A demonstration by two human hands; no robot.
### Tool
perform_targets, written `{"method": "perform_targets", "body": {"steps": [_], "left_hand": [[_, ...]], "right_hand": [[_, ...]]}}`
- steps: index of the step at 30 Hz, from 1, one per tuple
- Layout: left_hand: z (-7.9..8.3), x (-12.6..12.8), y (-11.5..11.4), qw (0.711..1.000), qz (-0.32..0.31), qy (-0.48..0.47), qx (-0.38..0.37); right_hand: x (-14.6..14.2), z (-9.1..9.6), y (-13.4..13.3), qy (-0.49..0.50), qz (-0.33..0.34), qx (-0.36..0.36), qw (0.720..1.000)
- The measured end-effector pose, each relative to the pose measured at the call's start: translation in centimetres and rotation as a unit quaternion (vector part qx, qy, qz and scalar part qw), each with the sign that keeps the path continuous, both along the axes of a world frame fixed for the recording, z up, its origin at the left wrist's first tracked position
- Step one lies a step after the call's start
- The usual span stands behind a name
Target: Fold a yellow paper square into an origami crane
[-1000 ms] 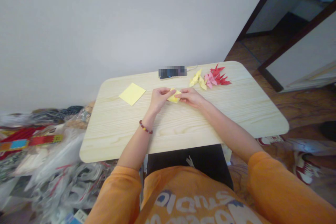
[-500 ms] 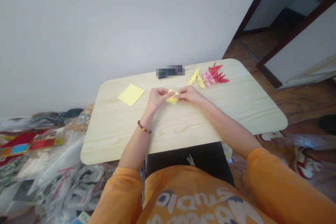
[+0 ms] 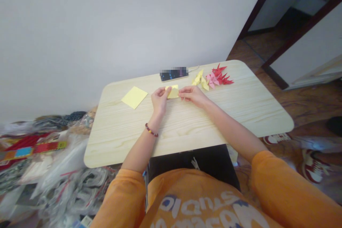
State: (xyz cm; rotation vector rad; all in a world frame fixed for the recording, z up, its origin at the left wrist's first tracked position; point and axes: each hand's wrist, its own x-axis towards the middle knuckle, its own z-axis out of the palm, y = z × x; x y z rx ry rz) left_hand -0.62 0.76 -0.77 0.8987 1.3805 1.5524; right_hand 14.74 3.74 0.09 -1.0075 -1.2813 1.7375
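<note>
A small folded yellow paper (image 3: 173, 92) is held between both hands just above the light wooden table (image 3: 187, 121). My left hand (image 3: 159, 100), with a bead bracelet on the wrist, pinches its left side. My right hand (image 3: 191, 94) pinches its right edge with fingertips together. A flat yellow paper square (image 3: 134, 97) lies to the left of my left hand.
Finished folded paper figures lie at the table's back: yellow (image 3: 200, 78), pink (image 3: 212, 79) and red (image 3: 221, 74). A dark phone (image 3: 173, 74) lies near the wall. Bags and clutter (image 3: 40, 164) cover the floor at left. A doorway (image 3: 294, 25) opens at right.
The yellow paper has been raised and turned more upright between my fingers. My left hand has shifted slightly up and toward it.
</note>
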Motion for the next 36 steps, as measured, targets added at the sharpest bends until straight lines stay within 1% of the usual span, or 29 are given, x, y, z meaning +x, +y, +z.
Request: {"method": "perform_targets", "body": {"steps": [3, 7, 11, 14, 17, 21, 23, 25, 28, 32, 36], "left_hand": [[0.4, 0.1, -0.3, 0.999, -0.036, 0.009, 0.013], [1.3, 0.1, -0.9, 0.991, -0.109, 0.073, 0.040], [1.7, 0.3, -1.3, 0.975, -0.183, 0.115, 0.054], [1.3, 0.5, -1.2, 0.969, -0.221, 0.095, 0.051], [0.7, 0.5, -0.9, 0.973, -0.219, 0.061, 0.026], [0.2, 0.2, -0.6, 0.986, -0.164, 0.030, -0.002], [0.2, 0.1, -0.5, 0.988, -0.154, 0.015, -0.009], [0.2, 0.1, -0.6, 0.987, -0.158, -0.002, -0.018], [0.3, 0.3, -0.7, 0.984, -0.172, -0.038, -0.036], [0.7, 0.3, -0.7, 0.968, -0.221, -0.091, -0.071], [1.0, 0.3, -0.7, 0.955, -0.234, -0.137, -0.121]], "right_hand": [[0.1, -0.1, 0.2, 0.005, -0.040, 0.000, 0.999], [0.3, -0.1, 0.5, 0.033, -0.074, -0.005, 0.997], [0.2, -0.3, 0.5, 0.056, -0.077, -0.022, 0.995], [0.1, -0.7, 0.6, 0.055, -0.074, -0.035, 0.995], [-0.1, -0.8, 0.7, 0.052, -0.082, -0.032, 0.995], [0.0, -0.1, 0.7, 0.051, -0.116, 0.040, 0.991], [0.0, 0.3, 0.5, 0.049, -0.104, 0.068, 0.991], [0.0, 0.4, 0.4, 0.043, -0.099, 0.084, 0.991], [0.0, 0.3, 0.2, 0.034, -0.111, 0.089, 0.989], [-0.1, 0.2, 0.2, 0.003, -0.125, 0.085, 0.988], [0.0, 0.3, 0.1, -0.012, -0.111, 0.079, 0.991]]}}
